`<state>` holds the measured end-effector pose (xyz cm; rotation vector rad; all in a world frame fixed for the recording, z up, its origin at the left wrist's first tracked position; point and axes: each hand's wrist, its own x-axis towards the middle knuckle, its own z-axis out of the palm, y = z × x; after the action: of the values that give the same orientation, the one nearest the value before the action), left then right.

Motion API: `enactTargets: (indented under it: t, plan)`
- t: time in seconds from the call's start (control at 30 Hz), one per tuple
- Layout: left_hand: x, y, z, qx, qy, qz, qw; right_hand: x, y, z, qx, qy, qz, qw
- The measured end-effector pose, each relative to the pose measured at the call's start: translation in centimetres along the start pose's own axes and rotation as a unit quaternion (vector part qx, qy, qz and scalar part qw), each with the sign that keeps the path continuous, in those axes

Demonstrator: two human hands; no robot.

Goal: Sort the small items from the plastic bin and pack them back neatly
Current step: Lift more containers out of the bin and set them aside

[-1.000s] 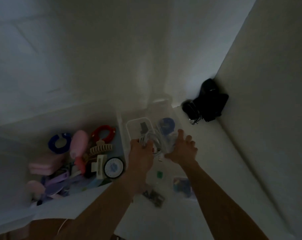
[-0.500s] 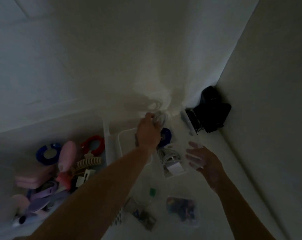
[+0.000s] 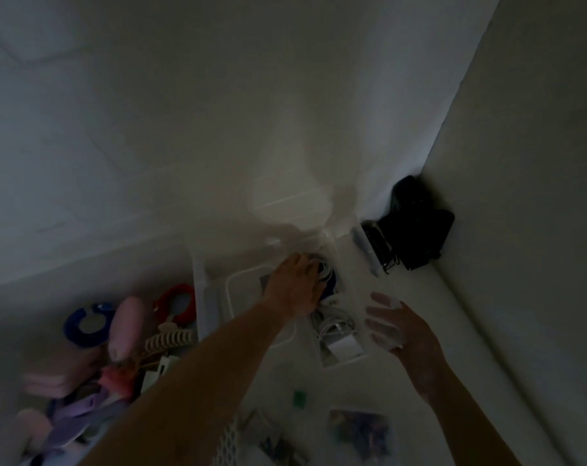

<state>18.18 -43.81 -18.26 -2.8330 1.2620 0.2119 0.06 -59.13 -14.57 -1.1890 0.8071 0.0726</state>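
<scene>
A clear plastic bin (image 3: 214,290) stands at the middle of the dim white surface. My left hand (image 3: 294,285) reaches into its far end and holds a bundle of white cable (image 3: 324,267) over a blue item (image 3: 330,287). More coiled white cable with a white plug (image 3: 339,334) lies in the bin's near right part. My right hand (image 3: 398,327) hovers to the right of the bin, fingers spread and empty. Left of the bin lies a heap of small items: a red hair clip (image 3: 176,302), a blue ring (image 3: 87,326), a pink bottle (image 3: 127,327) and a beige claw clip (image 3: 169,339).
A black device with cords (image 3: 413,223) sits in the corner against the right wall. Small clear bags (image 3: 361,432) and a green piece (image 3: 299,398) lie on the surface in front of the bin. A white mesh piece (image 3: 228,442) shows near the bottom edge.
My left hand lifted a white cable bundle from the bin's near part and carried it to the far end. My right hand let go of the bin's contents and drew back to the right.
</scene>
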Motion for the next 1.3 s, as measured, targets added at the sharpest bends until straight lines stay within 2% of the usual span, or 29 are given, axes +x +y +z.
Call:
enactTargets:
  t: [0.03,0.1,0.2,0.27,0.33,0.43,0.5,0.57,0.63,0.67,0.77,0.8,0.87,0.93,1.0,1.1,1.2,1.27,1.3]
  plan:
    - [0.1,-0.2,0.7,0.015,0.008,-0.001,1.0,-0.2,-0.2,0.1,-0.002,-0.003,-0.002,1.0]
    - [0.2,0.0,1.1,0.035,-0.025,-0.017,0.999,-0.3,-0.2,0.5,-0.024,-0.011,-0.006,1.0]
    - [-0.1,1.1,0.5,0.003,-0.053,-0.051,0.997,-0.9,-0.1,1.6,-0.097,-0.01,-0.036,0.995]
    - [-1.2,1.4,-1.1,-0.033,-0.046,-0.052,0.997,-1.6,0.0,2.6,-0.159,0.003,-0.077,0.984]
    - [-3.6,1.0,-3.3,-0.081,0.005,-0.064,0.995,-2.6,0.2,3.8,-0.258,0.018,-0.104,0.96]
    - [-9.0,-0.9,-7.2,-0.079,0.07,-0.063,0.992,-4.0,1.1,6.0,-0.422,0.011,-0.12,0.899]
    - [-13.2,-3.7,-9.2,-0.078,0.12,-0.067,0.988,-4.4,2.8,7.2,-0.523,0.016,-0.137,0.841]
    - [-17.4,-6.8,-10.1,-0.082,0.161,-0.076,0.981,-4.1,5.4,7.9,-0.626,0.032,-0.156,0.764]
    - [-21.3,-9.1,-11.0,-0.092,0.172,-0.092,0.976,-4.5,6.4,9.0,-0.671,0.027,-0.169,0.721]
    - [-23.0,-10.0,-11.4,-0.108,0.181,-0.104,0.972,-5.1,5.7,9.8,-0.665,0.039,-0.172,0.726]
    - [-26.0,-13.8,-11.2,-0.115,0.235,-0.148,0.954,-7.1,1.4,14.7,-0.551,0.138,-0.226,0.791]
    - [-26.1,-15.3,-10.9,-0.123,0.218,-0.164,0.954,-7.8,-0.3,17.0,-0.523,0.149,-0.264,0.797]
    - [-25.1,-18.9,-8.9,-0.106,0.106,-0.177,0.973,-8.5,-2.4,21.6,-0.506,0.128,-0.332,0.786]
    - [-23.4,-21.7,-6.8,-0.037,-0.021,-0.091,0.995,-8.6,-3.1,25.6,-0.504,0.083,-0.36,0.781]
    - [-21.9,-23.3,-5.5,0.002,-0.084,0.005,0.996,-8.8,-2.5,28.3,-0.509,0.063,-0.36,0.779]
    - [-19.5,-24.5,-4.1,0.056,-0.087,0.067,0.992,-9.2,-1.2,29.3,-0.5,0.095,-0.352,0.786]
    - [-17.4,-25.1,-3.0,0.148,-0.139,0.089,0.975,-9.3,-0.1,28.6,-0.479,0.104,-0.331,0.806]
    - [-17.1,-25.1,-2.7,0.171,-0.145,0.089,0.97,-9.4,0.2,28.3,-0.478,0.094,-0.319,0.813]
    - [-17.2,-25.1,-2.6,0.166,-0.122,0.096,0.974,-9.5,0.3,28.1,-0.486,0.089,-0.314,0.811]
